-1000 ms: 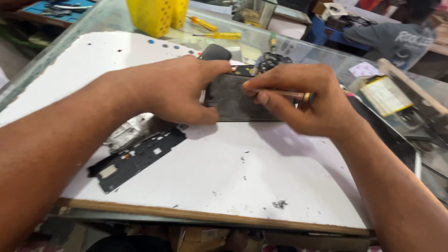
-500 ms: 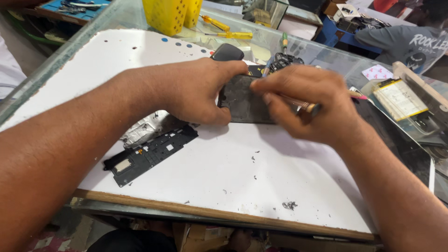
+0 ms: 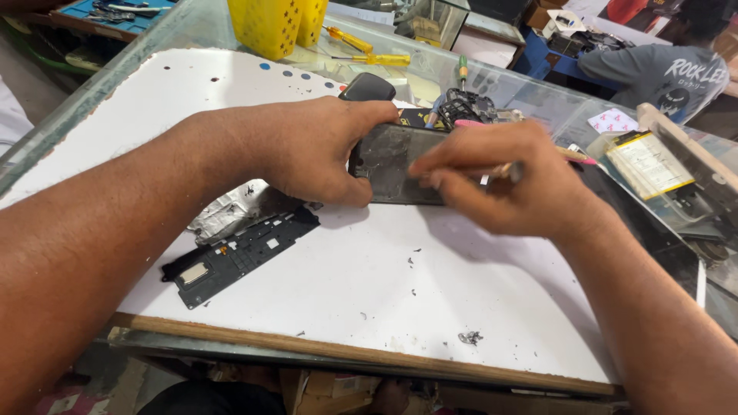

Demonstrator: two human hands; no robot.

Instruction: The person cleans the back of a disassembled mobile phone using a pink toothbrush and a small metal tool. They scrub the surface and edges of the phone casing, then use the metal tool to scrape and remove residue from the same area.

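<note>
**Dark phone body held flat between both hands**

Dark, scuffed phone body, lying flat on white board near its far edge. Left end clamped by left hand: fingers curled over far edge, thumb pressed down at near-left corner. Right end covered by right hand, closed narrowly in a pinch on slim tool with metal collar; fingertips touching the phone's upper face. Tool tip hidden under the fingers; point of contact not discernible. Phone thus between the two hands, each overlapping one end, middle of the face exposed.

Near left, just beside left wrist: black inner frame plate, flat on board, tilted diagonally. Crumpled silvery foil partly beneath it and under the left hand.

Beyond left hand: small black rounded object, touching far side of the knuckles. Further back on glass tabletop: yellow basket, two yellow-handled screwdrivers, tangle of black parts.

Right of right hand: flat battery with yellow-edged label, well apart from phone. Small dark debris on board near front edge. Wooden strip along board's near side.

Another person in grey shirt at far right background.
</note>
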